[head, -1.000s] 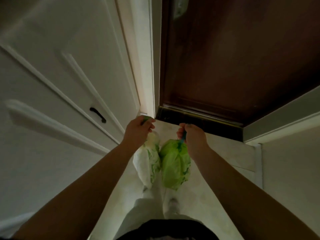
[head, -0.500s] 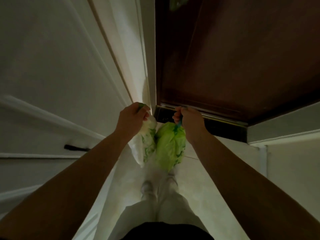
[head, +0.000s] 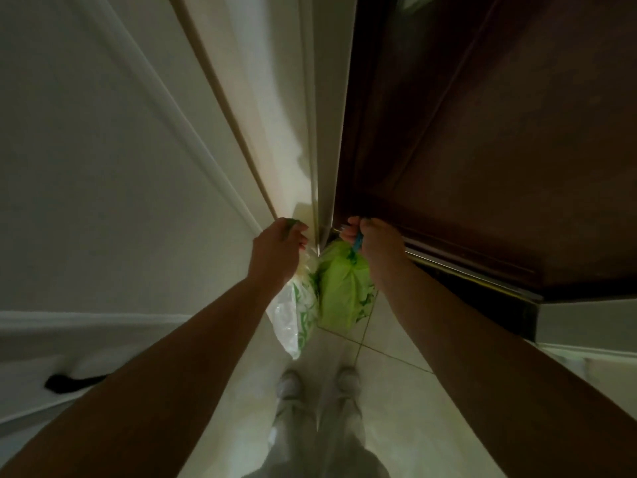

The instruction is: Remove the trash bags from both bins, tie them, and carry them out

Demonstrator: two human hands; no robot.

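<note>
While both bags hang tied from your fists, you have closed almost the whole gap to the exit: a second ago the dark brown door stood well ahead of you, and now the green trash bag (head: 341,291) dangles right at its foot, with the clear-and-white trash bag (head: 296,312) touching it on its left side. Your right hand (head: 375,243) is closed tight around the green bag's blue tie, and your left hand (head: 279,250) is clenched on the gathered neck of the pale bag; neither has a finger free. The brown door (head: 499,132) looks shut, its metal threshold strip (head: 462,270) just beyond your right knuckles, while the white door (head: 103,167) has slid back along your left. Judging from this, bagging and tying are done and only the carrying out remains, so you will likely need to shift both bags into one hand to work the door.
</note>
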